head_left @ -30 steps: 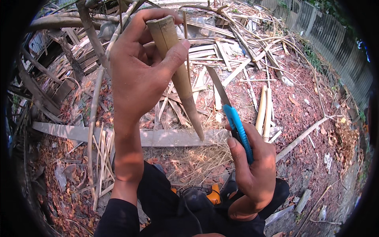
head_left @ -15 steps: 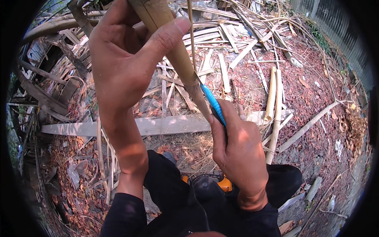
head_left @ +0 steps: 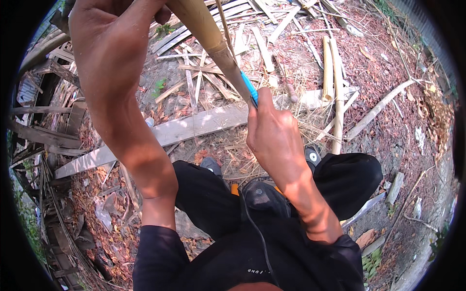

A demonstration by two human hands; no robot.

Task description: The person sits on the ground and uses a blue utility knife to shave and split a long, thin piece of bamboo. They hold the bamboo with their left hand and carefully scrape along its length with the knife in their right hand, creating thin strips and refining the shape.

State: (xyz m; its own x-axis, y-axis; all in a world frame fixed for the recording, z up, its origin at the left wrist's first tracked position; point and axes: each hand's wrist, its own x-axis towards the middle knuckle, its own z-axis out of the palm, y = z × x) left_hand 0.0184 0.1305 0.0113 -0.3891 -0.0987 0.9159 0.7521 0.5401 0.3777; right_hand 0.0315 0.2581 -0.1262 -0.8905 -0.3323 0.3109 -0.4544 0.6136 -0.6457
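A tan bamboo pole [head_left: 196, 24] slants down from the top edge toward my right hand. My left hand [head_left: 116, 29] grips it high up; the picture's edge cuts off most of those fingers. Lower down, my right hand [head_left: 274, 131] is closed round a blue-handled knife [head_left: 249, 87], held against the pole's lower end. The knife's blade is hard to make out. A thin bamboo strip [head_left: 224, 26] stands off the pole's right side, meeting it just above the blue handle. Whether my right fingers also pinch the pole's tip is hidden.
A long grey plank [head_left: 204, 123] lies across the ground before my feet. Split bamboo slats [head_left: 262, 48] are scattered beyond it. Two bamboo lengths [head_left: 338, 97] lie at the right. Old timber [head_left: 43, 133] is piled at the left. I sit on something orange [head_left: 235, 189].
Both hands have moved up and leftward in view with the pole and the knife. My left fingers have mostly passed beyond the top edge. The view has tilted and shifted.
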